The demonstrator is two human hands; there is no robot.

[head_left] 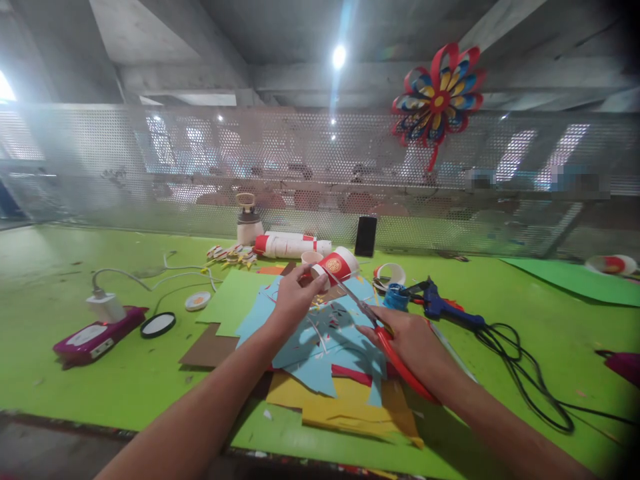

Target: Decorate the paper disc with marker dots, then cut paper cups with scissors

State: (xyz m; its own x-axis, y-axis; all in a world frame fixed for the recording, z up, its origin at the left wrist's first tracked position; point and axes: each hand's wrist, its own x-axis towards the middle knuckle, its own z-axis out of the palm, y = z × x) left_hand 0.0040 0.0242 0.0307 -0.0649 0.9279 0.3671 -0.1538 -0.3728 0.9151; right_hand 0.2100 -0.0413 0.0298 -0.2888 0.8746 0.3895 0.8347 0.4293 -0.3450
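Note:
My left hand point(296, 293) grips a red and white paper cup point(341, 265), tipped on its side above the paper pile. In my right hand point(407, 337) is a pair of scissors with red handles point(395, 357). The scissor blades point up and left and reach the cup's near side; whether they are cutting into it I cannot tell. Under both hands lies light blue paper point(305, 347) strewn with small scraps and thin white strips. Yellow paper point(350, 417) sticks out below it.
A blue glue gun point(445, 303) with a coiled black cord lies right. At the left are a purple power strip point(100, 337) and a black-rimmed disc point(158, 325). Stacked paper cups point(293, 247) and a phone point(367, 236) stand behind. A paper flower point(440, 100) hangs on the mesh.

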